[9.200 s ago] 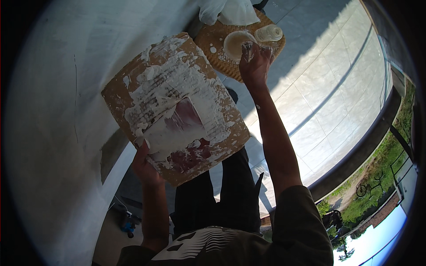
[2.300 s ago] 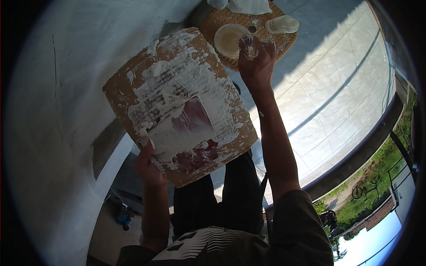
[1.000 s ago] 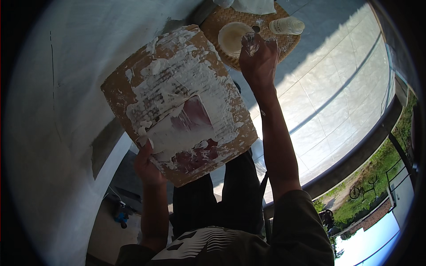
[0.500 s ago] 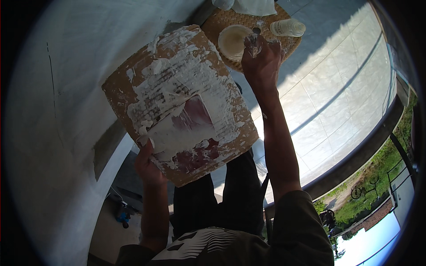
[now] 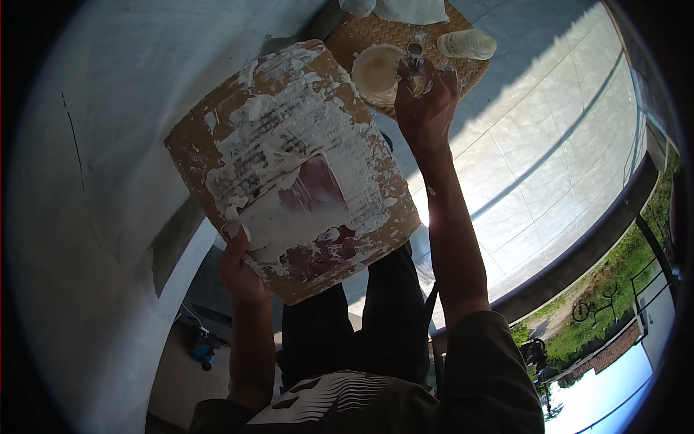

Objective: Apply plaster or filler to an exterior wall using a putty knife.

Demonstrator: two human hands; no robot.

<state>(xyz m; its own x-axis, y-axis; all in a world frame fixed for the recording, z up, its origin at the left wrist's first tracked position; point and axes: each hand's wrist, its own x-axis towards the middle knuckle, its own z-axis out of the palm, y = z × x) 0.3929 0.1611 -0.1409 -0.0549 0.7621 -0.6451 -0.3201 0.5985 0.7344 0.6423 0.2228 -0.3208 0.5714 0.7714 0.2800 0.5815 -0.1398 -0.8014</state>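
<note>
My left hand (image 5: 242,271) grips the lower left edge of a brown cardboard sheet (image 5: 189,145), thumb on top. White paste is smeared thickly over the sheet. On it lies a flat reddish-brown patch (image 5: 318,184), partly coated with paste; whether it is a separate plate cannot be told. My right hand (image 5: 428,105) is closed around a small clear bottle-like container (image 5: 415,72) with a dark round end. It is beside the right rim of a round tub (image 5: 377,69) of off-white liquid or paste, partly hiding that rim. My fingers partly cover the container.
The tub stands on a tan woven-textured stool top (image 5: 426,40), beside a pale bottle (image 5: 466,45) and a white bag (image 5: 412,10). A grey wall (image 5: 116,145) rises on my left. Sunlit floor tiles (image 5: 535,188) spread to the right. A blue-and-black object (image 5: 202,353) lies at lower left.
My right hand has shifted slightly, and the container's dark round end has moved a little up and left. The cardboard in my left hand stays nearly still.
</note>
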